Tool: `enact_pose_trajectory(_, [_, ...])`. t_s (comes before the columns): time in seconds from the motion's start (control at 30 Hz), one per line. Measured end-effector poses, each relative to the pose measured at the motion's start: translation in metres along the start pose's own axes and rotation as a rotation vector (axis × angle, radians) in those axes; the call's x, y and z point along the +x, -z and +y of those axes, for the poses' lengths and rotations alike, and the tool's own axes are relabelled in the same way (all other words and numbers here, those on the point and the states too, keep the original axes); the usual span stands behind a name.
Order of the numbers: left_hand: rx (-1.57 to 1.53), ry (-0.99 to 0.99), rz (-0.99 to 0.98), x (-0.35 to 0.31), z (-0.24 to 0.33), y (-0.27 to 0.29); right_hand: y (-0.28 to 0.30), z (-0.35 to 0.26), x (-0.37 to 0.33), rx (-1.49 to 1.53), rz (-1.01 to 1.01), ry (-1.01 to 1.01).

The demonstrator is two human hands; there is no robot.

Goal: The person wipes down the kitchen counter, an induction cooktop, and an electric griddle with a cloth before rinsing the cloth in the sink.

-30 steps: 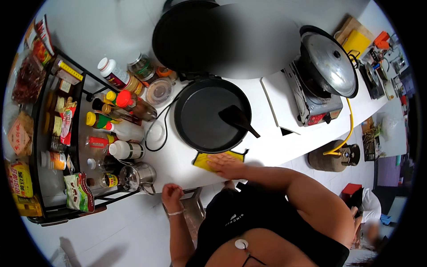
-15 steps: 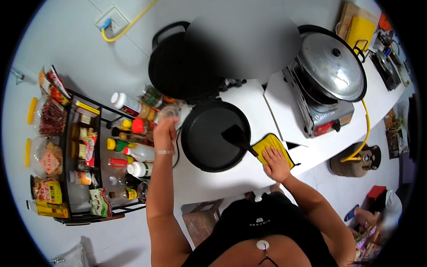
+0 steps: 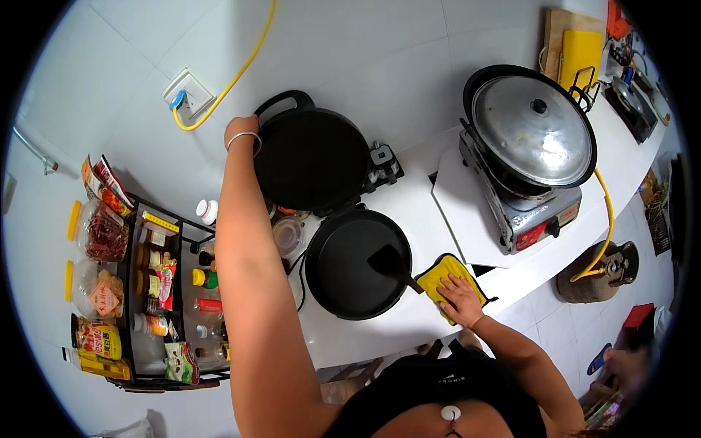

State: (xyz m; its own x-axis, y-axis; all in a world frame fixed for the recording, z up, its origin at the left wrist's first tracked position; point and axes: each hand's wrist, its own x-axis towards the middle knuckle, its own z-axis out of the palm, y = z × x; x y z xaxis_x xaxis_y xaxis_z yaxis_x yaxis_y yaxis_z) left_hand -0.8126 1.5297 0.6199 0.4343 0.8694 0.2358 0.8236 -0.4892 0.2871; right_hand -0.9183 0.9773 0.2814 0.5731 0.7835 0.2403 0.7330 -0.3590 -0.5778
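My left hand point(image 3: 242, 131) is at the left end of the handle on the raised black lid point(image 3: 312, 160) of an electric griddle. Its fingers close around the edge there and are partly hidden. The round black lower pan point(image 3: 358, 292) lies in front, hinged to the lid. A dark spatula point(image 3: 388, 264) rests in it, with the handle end over the right rim. My right hand point(image 3: 461, 300) lies flat on a folded yellow cloth with black trim point(image 3: 436, 278), fingers stretched out, just right of the spatula's handle end.
A lidded wok point(image 3: 537, 131) sits on a portable gas stove point(image 3: 544, 219) at right. A yellow hose runs to a gas cylinder point(image 3: 599, 274). Bottles and jars fill a black rack point(image 3: 131, 292) at left. A clear round container point(image 3: 288, 234) stands beside the pan. A yellow cord point(image 3: 248, 69) hangs from the socket.
My left hand has gone from beside the bottles up and away from me to the lid's handle. My right hand stays on the cloth. The view has shifted.
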Motion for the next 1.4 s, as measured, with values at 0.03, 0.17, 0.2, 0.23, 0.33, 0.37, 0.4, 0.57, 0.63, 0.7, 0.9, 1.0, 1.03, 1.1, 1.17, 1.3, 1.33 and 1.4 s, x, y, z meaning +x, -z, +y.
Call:
enact_pose_trajectory(0.03, [-0.024,0.023,-0.025,0.011,-0.004,-0.004,0.003,0.001,0.001,0.022,0.007,0.003])
enact_pose_trajectory(0.17, [-0.005,-0.029,-0.073,0.008,0.023,-0.01,0.01,-0.02,0.013,0.333,0.052,-0.245])
enact_pose_trajectory(0.2, [0.043,-0.065,-0.051,0.024,0.01,-0.014,0.011,-0.031,0.023,0.664,-0.079,-0.437])
enact_pose_trajectory(0.23, [0.098,-0.085,-0.036,0.045,-0.014,-0.016,0.013,-0.042,0.039,0.995,-0.235,-0.631])
enact_pose_trajectory(0.33, [0.238,-0.192,-0.075,0.051,-0.047,-0.02,0.011,-0.053,0.069,1.357,-0.571,-1.003])
enact_pose_trajectory(0.37, [0.033,-0.118,-0.094,0.032,-0.028,-0.028,0.01,-0.046,0.069,1.34,-0.535,-1.019])
enact_pose_trajectory(0.4, [0.026,-0.208,-0.045,0.028,-0.04,-0.018,0.016,-0.053,0.076,1.355,-0.525,-1.042])
enact_pose_trajectory(0.57, [-0.358,-0.237,0.03,-0.053,-0.033,0.018,0.012,-0.045,0.078,1.383,-0.419,-1.031])
enact_pose_trajectory(0.63, [-0.436,-0.284,0.084,-0.077,-0.058,0.032,0.012,-0.049,0.078,1.364,-0.451,-0.991])
enact_pose_trajectory(0.7, [-0.53,-0.341,0.092,-0.104,-0.084,0.037,0.021,-0.054,0.073,1.297,-0.535,-0.947])
enact_pose_trajectory(0.9, [-0.428,-0.937,0.12,-0.261,-0.129,0.037,0.031,-0.041,0.072,1.195,-0.567,-0.853])
enact_pose_trajectory(1.0, [-0.322,-0.979,0.105,-0.329,-0.143,0.017,0.029,-0.037,0.075,1.12,-0.504,-0.839])
enact_pose_trajectory(1.03, [-0.313,-0.966,0.044,-0.346,-0.15,0.01,0.028,-0.034,0.076,1.111,-0.51,-0.825])
enact_pose_trajectory(1.1, [-0.306,-0.953,0.043,-0.373,-0.166,-0.009,0.027,-0.035,0.076,1.107,-0.507,-0.821])
enact_pose_trajectory(1.17, [-0.287,-0.945,0.057,-0.393,-0.179,-0.028,0.028,-0.041,0.073,1.104,-0.485,-0.85])
enact_pose_trajectory(1.3, [-0.292,-0.929,0.099,-0.414,-0.197,-0.056,0.028,-0.032,0.048,0.801,-0.21,-0.787])
enact_pose_trajectory(1.33, [-0.302,-0.92,0.113,-0.418,-0.199,-0.06,0.018,-0.022,0.032,0.449,-0.065,-0.607])
enact_pose_trajectory(1.4, [-0.312,-0.887,0.12,-0.425,-0.208,-0.064,0.02,-0.024,0.012,-0.135,-0.091,-0.337])
